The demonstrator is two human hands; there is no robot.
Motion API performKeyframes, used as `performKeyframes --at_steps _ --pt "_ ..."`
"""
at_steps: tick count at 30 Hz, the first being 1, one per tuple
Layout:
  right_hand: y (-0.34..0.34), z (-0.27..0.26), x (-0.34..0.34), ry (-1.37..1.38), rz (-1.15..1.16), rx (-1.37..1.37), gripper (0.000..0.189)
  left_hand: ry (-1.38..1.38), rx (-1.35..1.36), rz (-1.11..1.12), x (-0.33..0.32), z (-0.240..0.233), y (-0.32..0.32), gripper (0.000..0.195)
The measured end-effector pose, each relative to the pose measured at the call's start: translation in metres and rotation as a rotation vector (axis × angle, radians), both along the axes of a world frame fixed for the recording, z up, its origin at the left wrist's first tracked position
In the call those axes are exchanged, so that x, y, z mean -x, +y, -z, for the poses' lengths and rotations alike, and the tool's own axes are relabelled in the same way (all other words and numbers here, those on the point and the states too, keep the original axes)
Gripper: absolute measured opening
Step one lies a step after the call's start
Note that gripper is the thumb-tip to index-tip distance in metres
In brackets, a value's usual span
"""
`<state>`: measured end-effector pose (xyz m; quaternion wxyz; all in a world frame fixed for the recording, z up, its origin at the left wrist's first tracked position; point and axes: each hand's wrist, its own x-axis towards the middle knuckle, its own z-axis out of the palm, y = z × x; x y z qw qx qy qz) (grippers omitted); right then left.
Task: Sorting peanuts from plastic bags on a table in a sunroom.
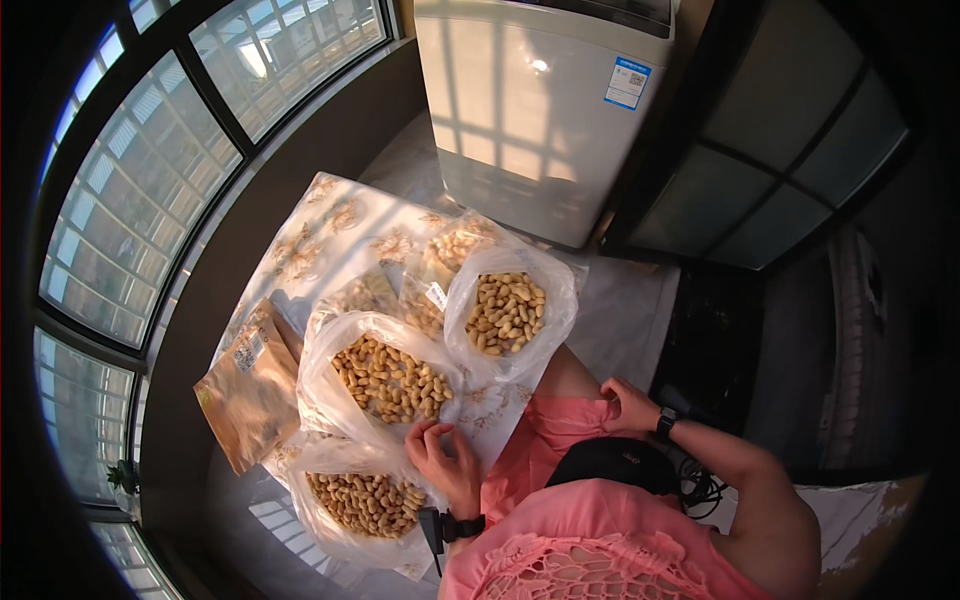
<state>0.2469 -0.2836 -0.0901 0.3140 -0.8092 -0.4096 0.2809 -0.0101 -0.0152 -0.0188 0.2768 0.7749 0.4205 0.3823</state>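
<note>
My left hand (448, 459) is at the near rim of a white plastic bag (319, 375), its fingers curled. Whether something sits between the fingertips cannot be made out. Unshelled peanuts (390, 381) fill the opening of that bag. Lower left of this hand, another plastic bag (322, 517) contains smaller-looking peanuts (367, 501). A third open bag (566, 300), farther off, holds more peanuts (506, 311). Over my lap, my right hand (631, 406) has the hem of the pink shorts (551, 424) between thumb and fingers.
Clear packs of peanuts (454, 251) lie behind the open bags on a floral-covered table (322, 217). A brown pouch (251, 390) with a printed code overhangs the left edge. Beyond are a white appliance (517, 112), barred windows (142, 195) and a framed glass door (772, 150).
</note>
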Motion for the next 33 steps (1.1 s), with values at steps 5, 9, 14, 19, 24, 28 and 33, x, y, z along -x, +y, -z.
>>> performKeyframes --at_steps 5,9,14,19,24,28,33 --pt "0.005 -0.004 -0.001 0.09 0.043 -0.054 0.063 0.017 -0.003 -0.003 0.001 -0.005 -0.001 0.014" --pt "-0.022 -0.021 -0.007 0.272 -0.045 0.19 0.052 0.004 0.03 -0.018 0.0 -0.003 -0.001 0.015" --pt "-0.02 -0.019 -0.019 0.102 -0.116 0.253 0.048 0.027 0.0 -0.013 -0.001 -0.005 -0.001 0.016" --pt "0.02 -0.028 -0.012 0.302 0.047 0.004 0.057 0.027 0.002 -0.023 0.001 -0.005 -0.002 0.018" --pt "-0.022 -0.02 -0.026 0.681 -0.137 0.251 0.026 0.016 0.024 -0.024 -0.001 -0.008 -0.003 0.02" --pt "-0.004 -0.023 -0.044 0.326 0.028 0.16 0.02 0.017 0.021 -0.038 0.0 -0.009 -0.003 0.021" --pt "0.039 -0.02 -0.075 -0.107 0.367 -0.197 0.018 -0.007 0.015 -0.019 -0.001 -0.007 -0.002 0.019"
